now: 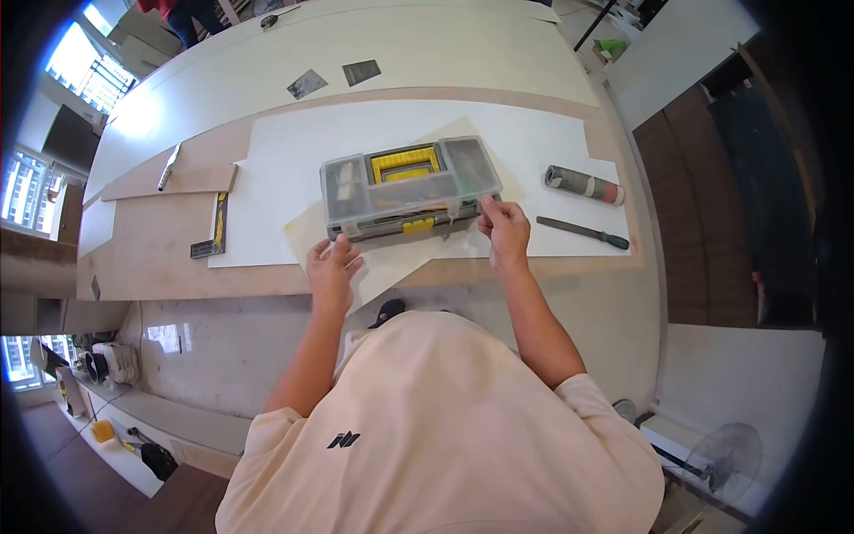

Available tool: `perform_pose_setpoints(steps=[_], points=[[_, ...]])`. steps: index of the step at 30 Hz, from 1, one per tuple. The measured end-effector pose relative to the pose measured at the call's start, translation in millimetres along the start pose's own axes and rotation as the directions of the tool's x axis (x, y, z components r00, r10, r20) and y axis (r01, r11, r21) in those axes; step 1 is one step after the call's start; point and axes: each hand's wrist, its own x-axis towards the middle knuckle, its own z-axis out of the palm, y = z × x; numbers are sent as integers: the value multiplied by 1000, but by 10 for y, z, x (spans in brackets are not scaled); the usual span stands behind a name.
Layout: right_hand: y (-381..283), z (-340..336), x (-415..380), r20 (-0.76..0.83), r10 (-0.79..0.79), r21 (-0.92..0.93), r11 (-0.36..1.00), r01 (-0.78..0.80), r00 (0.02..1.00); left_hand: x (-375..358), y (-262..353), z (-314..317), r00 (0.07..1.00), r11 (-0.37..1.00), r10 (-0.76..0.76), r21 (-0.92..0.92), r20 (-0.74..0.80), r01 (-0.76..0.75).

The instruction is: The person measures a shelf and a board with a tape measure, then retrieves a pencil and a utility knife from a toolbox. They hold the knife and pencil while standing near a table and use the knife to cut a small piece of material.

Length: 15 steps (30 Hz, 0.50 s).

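A grey toolbox (405, 206) with a see-through lid, yellow handle and yellow latch rests on a pale sheet (378, 278), which overlaps a white board (276, 187) on the table. At the box's front left corner is my left hand (332, 267), fingers apart and the fingertips close to its edge. My right hand (505, 227) has its thumb and fingers pinched at the box's front right corner. Items inside the lid are too blurred to name.
Right of the box lie a rolled tube (584, 185) and a green-handled file (583, 233). On the left are a square (213, 233) and a knife (169, 167). Two grey sheets (361, 72) lie farther back. A person (189, 18) stands beyond the far left edge.
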Motion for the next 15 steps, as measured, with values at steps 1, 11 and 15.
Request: perform_pose_setpoints(steps=[1, 11, 15], points=[[-88, 17, -8, 6, -14, -10, 1000, 14, 1000, -48, 76, 22, 1000, 996, 6, 84, -29, -3], [-709, 427, 165, 138, -187, 61, 982, 180, 973, 575, 1142, 428, 514, 112, 547, 551, 660, -827], [-370, 255, 79, 416, -332, -541, 658, 524, 846, 677, 1235, 435, 583, 224, 517, 558, 627, -799]])
